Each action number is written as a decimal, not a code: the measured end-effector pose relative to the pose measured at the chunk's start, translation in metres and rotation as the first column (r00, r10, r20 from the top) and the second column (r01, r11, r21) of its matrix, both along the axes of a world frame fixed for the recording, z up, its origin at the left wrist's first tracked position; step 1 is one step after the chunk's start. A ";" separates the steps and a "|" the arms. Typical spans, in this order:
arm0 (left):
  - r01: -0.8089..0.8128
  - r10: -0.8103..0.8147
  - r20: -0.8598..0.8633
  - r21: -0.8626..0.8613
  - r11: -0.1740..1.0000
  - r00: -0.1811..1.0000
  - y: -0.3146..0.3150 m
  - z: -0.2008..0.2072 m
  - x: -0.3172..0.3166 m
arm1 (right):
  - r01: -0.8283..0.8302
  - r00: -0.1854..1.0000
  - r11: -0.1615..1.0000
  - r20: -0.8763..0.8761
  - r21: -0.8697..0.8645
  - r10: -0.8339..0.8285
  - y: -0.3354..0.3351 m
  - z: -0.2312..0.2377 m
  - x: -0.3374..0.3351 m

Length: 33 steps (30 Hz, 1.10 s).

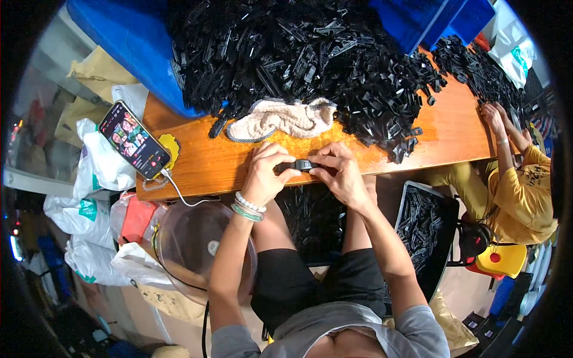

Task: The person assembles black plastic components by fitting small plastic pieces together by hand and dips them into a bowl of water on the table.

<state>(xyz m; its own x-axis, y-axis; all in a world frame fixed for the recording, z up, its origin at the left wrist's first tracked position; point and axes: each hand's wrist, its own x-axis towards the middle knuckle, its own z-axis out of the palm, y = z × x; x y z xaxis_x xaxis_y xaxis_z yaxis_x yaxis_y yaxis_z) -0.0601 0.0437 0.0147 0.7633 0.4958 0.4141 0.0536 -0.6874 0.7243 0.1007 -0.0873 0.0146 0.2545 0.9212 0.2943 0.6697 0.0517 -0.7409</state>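
Black part (305,165) spans 2 hands (267,174) at wooden table (200,158).

Layout, as I read it from my remote head view. My left hand (267,173) and right hand (341,173) meet over the near edge of the worktop (179,134), one part (304,165) between them. Just behind the hands lies a cloth (283,119); behind that, a heap (268,53) of parts, spreading right. One bin (125,53) sits left of the heap, another bin (412,27) at its far right. Phone (132,140): worktop's left end. Nearer me, left of my legs: a tub (191,238), bags (89,215) left of it. Right of my legs: a tray (446,224) holding parts. Far right: a co-worker (525,194), hands at a second heap (468,67).
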 end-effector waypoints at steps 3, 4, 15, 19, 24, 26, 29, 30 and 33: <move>-0.010 0.014 0.024 -0.151 0.988 1.000 0.016 0.013 -0.015 | -0.169 0.976 0.984 -0.145 -0.049 0.160 -0.019 0.006 -0.005; -0.181 0.183 0.037 -0.044 0.982 0.982 0.030 0.011 -0.019 | -0.104 0.991 0.995 -0.091 -0.011 0.102 -0.026 0.013 -0.004; -0.691 0.693 -0.008 0.067 0.720 0.721 0.083 -0.011 -0.054 | 0.392 0.711 0.885 0.529 0.250 -0.464 -0.028 -0.001 0.046; -0.674 0.673 -0.125 0.040 0.738 0.729 0.040 -0.006 -0.063 | 0.290 0.814 0.945 0.480 0.153 -0.327 -0.024 -0.004 0.032; -0.404 0.421 -0.012 0.256 0.878 0.907 0.045 0.020 -0.077 | 0.289 0.882 0.956 0.373 0.053 -0.287 -0.019 0.015 0.013; -0.335 0.372 -0.079 0.294 0.895 0.925 0.052 0.017 -0.080 | 0.237 0.902 0.971 0.371 -0.002 -0.220 -0.019 0.016 0.012; -0.279 0.338 -0.166 0.303 0.911 0.926 0.053 0.017 -0.095 | 0.193 0.918 0.980 0.362 -0.052 -0.162 -0.018 0.010 0.011; -0.283 0.344 -0.210 0.273 0.919 0.915 0.046 0.021 -0.102 | 0.205 0.927 0.976 0.333 -0.072 -0.170 -0.017 0.011 0.009; -0.278 0.303 -0.137 0.179 0.944 0.943 0.020 0.022 -0.137 | 0.228 0.936 0.971 0.289 -0.066 -0.200 -0.019 0.015 0.007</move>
